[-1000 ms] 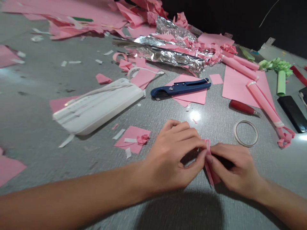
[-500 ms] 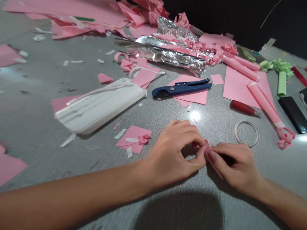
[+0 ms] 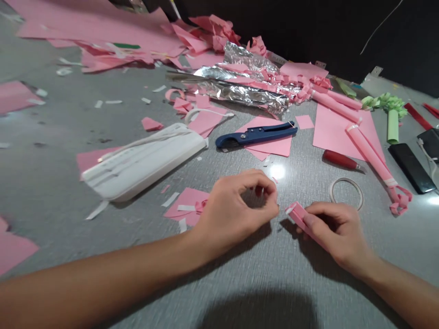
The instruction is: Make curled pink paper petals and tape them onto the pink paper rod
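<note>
My right hand (image 3: 334, 233) grips a small rolled pink paper piece (image 3: 297, 214) low over the grey table (image 3: 274, 283), its white-edged end pointing left. My left hand (image 3: 236, 210) hovers just left of it, thumb and forefinger curled into a pinch, a short gap away from the paper; what sits between those fingertips is too small to make out. A pink scrap with a tiny curled rosette (image 3: 187, 208) lies beside my left wrist. A ring of clear tape (image 3: 346, 193) rests beyond my right hand.
A blue cutter (image 3: 255, 135) lies on pink sheets (image 3: 274, 146) at centre. A white case (image 3: 144, 157) sits to the left, crumpled foil (image 3: 240, 89) behind. A red-handled knife (image 3: 341, 160), rolled pink tubes (image 3: 368, 153), a green tube (image 3: 393, 123) and a black phone (image 3: 411, 167) lie to the right.
My left hand has let go of the pink roll and drawn a little to the left. The right hand keeps the roll, now tilted lower towards the table.
</note>
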### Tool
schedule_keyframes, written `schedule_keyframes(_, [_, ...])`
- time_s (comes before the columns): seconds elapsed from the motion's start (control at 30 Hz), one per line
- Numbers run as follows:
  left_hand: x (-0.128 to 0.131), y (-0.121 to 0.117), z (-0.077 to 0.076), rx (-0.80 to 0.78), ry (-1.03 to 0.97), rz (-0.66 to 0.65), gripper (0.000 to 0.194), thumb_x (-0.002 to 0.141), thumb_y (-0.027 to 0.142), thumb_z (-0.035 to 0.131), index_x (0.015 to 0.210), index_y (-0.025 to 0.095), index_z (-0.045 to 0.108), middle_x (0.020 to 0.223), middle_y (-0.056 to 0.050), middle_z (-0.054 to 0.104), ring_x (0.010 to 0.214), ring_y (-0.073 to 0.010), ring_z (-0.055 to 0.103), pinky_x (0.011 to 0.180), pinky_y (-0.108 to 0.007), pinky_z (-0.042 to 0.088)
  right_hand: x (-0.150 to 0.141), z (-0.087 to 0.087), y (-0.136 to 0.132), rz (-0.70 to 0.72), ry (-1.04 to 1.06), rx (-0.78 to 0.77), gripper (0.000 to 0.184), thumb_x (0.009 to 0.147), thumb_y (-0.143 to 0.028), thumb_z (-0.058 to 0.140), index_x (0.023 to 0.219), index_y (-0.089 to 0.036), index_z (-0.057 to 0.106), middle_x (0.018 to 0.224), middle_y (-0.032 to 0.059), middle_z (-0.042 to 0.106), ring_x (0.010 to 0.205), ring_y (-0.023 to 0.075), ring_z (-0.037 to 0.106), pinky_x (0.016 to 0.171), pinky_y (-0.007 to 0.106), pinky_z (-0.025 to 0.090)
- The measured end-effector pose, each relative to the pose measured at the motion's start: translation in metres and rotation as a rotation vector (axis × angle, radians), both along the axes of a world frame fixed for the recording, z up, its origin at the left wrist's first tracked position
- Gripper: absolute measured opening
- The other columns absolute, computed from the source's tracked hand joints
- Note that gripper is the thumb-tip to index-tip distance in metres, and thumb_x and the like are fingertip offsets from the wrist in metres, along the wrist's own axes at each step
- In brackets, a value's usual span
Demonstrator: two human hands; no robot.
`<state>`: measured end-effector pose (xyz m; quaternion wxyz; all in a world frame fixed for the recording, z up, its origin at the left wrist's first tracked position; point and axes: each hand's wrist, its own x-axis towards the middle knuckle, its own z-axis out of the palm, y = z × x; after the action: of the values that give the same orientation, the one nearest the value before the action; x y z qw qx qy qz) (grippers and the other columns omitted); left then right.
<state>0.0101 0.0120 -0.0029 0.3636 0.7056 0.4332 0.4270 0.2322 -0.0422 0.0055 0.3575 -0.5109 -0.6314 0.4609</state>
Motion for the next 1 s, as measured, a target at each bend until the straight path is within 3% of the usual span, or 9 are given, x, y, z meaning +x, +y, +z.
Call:
schedule_keyframes(0.1, [-0.002,0.007,-0.004,-0.077,-0.085,0.125,0.008,0.088,0.022,0.068,0.080,0.021,0.070,0.073,0.002,0.071,0.065,-0.0148,0.064,0.062,-0.028,0.052,0.000,-0.001,0.001,-0.027,0.105,-0.078,0.030,0.103,-0.035,0.066,0.083,-0.017,0.080,0.071,0.0054,0.077,0.059,0.0145,0.068,0.053,0.021,0.050])
schedule_keyframes(0.17, [-0.002,0.009,-0.004,-0.114,-0.127,0.127,0.005,0.092,0.025,0.070,0.090,0.021,0.072,0.079,0.000,0.075,0.061,-0.0147,0.066,0.058,-0.028,0.054,-0.001,-0.002,0.002,-0.031,0.154,-0.116,0.031,0.103,-0.038,0.066,0.086,-0.016,0.080,0.071,0.0059,0.076,0.058,0.0143,0.068,0.052,0.021,0.049])
schedule_keyframes(0.4, [0.000,-0.004,0.003,0.257,0.066,-0.155,0.005,0.096,0.026,0.074,0.094,0.021,0.075,0.089,-0.003,0.078,0.083,-0.0191,0.073,0.075,-0.031,0.059,-0.003,-0.008,0.002,0.007,0.091,-0.048,0.036,0.106,-0.040,0.064,0.084,-0.016,0.079,0.070,0.0046,0.072,0.059,0.0131,0.061,0.056,0.025,0.045])
schedule_keyframes(0.53, [-0.002,0.007,-0.004,0.066,0.015,0.060,0.015,0.105,0.026,0.063,0.099,0.020,0.075,0.083,-0.002,0.076,0.074,-0.0169,0.068,0.071,-0.030,0.058,-0.003,-0.010,0.001,-0.001,0.068,-0.042,0.038,0.107,-0.040,0.063,0.082,-0.016,0.078,0.068,0.0041,0.071,0.059,0.0135,0.060,0.055,0.026,0.043])
schedule_keyframes(0.6, [-0.003,0.015,-0.009,-0.010,-0.014,0.122,0.023,0.106,0.025,0.059,0.121,0.020,0.075,0.104,-0.006,0.079,0.084,-0.0178,0.072,0.075,-0.031,0.061,-0.003,-0.009,0.002,-0.011,0.070,-0.051,0.039,0.107,-0.043,0.063,0.082,-0.016,0.078,0.069,0.0041,0.071,0.058,0.0131,0.059,0.054,0.026,0.042])
schedule_keyframes(0.7, [-0.003,0.018,-0.012,0.096,0.043,0.134,0.041,0.102,0.016,0.057,0.139,0.026,0.072,0.146,-0.011,0.066,0.123,-0.0223,0.068,0.093,-0.036,0.062,-0.003,-0.008,0.003,-0.004,0.085,-0.060,0.040,0.107,-0.046,0.065,0.088,-0.016,0.081,0.072,0.0042,0.072,0.056,0.0118,0.055,0.053,0.026,0.042])
schedule_keyframes(0.77, [-0.003,0.014,-0.011,0.162,0.076,0.108,0.031,0.102,0.016,0.060,0.125,0.025,0.078,0.132,-0.009,0.071,0.119,-0.0222,0.069,0.095,-0.036,0.061,-0.003,-0.007,0.005,0.008,0.111,-0.055,0.037,0.107,-0.045,0.066,0.090,-0.016,0.082,0.074,0.0040,0.072,0.056,0.0112,0.053,0.055,0.026,0.044])
schedule_keyframes(0.87, [-0.003,0.009,-0.008,0.112,0.084,0.035,0.019,0.105,0.021,0.061,0.107,0.022,0.080,0.100,-0.003,0.077,0.094,-0.0189,0.072,0.090,-0.034,0.061,-0.001,-0.006,0.008,0.017,0.149,-0.060,0.033,0.107,-0.042,0.068,0.092,-0.017,0.083,0.074,0.0032,0.071,0.057,0.0114,0.055,0.059,0.026,0.050])
schedule_keyframes(1.0, [-0.004,0.008,-0.004,0.107,0.052,-0.066,0.027,0.108,0.020,0.054,0.122,0.022,0.077,0.121,-0.007,0.078,0.112,-0.0204,0.074,0.100,-0.035,0.060,0.003,-0.005,0.012,0.009,0.180,-0.080,0.032,0.104,-0.043,0.072,0.092,-0.016,0.085,0.074,0.0038,0.072,0.060,0.0127,0.058,0.061,0.027,0.053])
